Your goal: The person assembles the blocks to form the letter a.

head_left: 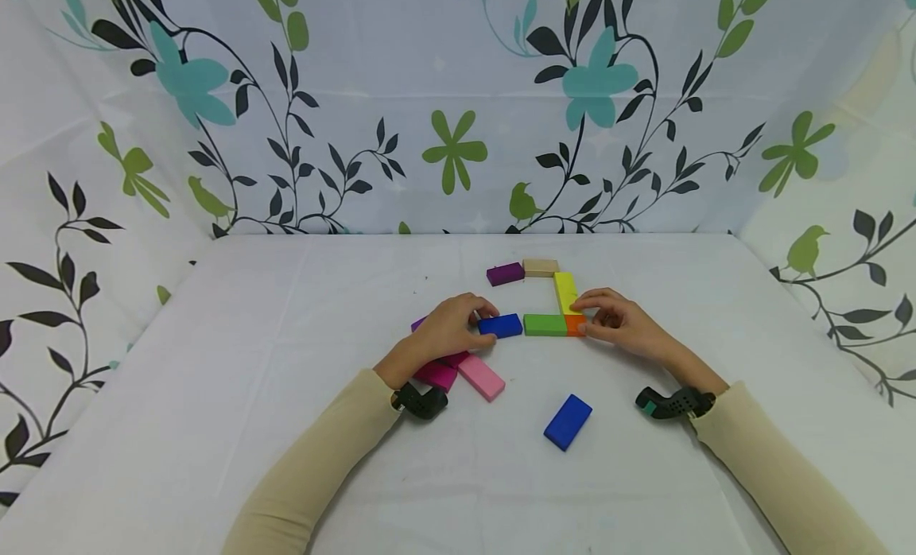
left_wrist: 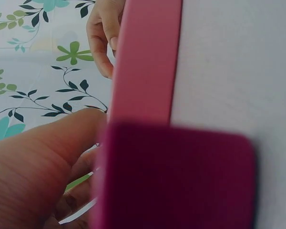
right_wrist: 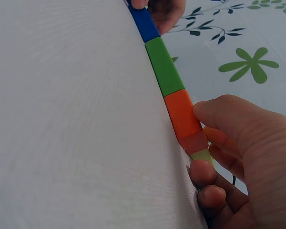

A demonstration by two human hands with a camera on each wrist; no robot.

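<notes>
My left hand (head_left: 449, 326) pinches a blue block (head_left: 499, 326) between thumb and fingers, at the left end of a row. Close to its right lies a green block (head_left: 545, 325), and against that an orange block (head_left: 575, 325). My right hand (head_left: 628, 326) holds the orange block by its right end; in the right wrist view the thumb is on its side and the other fingertips are curled by its end. A yellow block (head_left: 564, 291) runs back from the orange one, under the right fingertips. Tan (head_left: 540, 268) and purple (head_left: 505, 273) blocks continue at the back.
Beneath and beside the left wrist lie a pink block (head_left: 482, 378), magenta blocks (head_left: 435, 374) and a partly hidden purple block (head_left: 417, 324). Another blue block (head_left: 568, 421) rests nearer the front. White cloth covers the table (head_left: 286, 300); a patterned curtain (head_left: 401, 70) hangs behind.
</notes>
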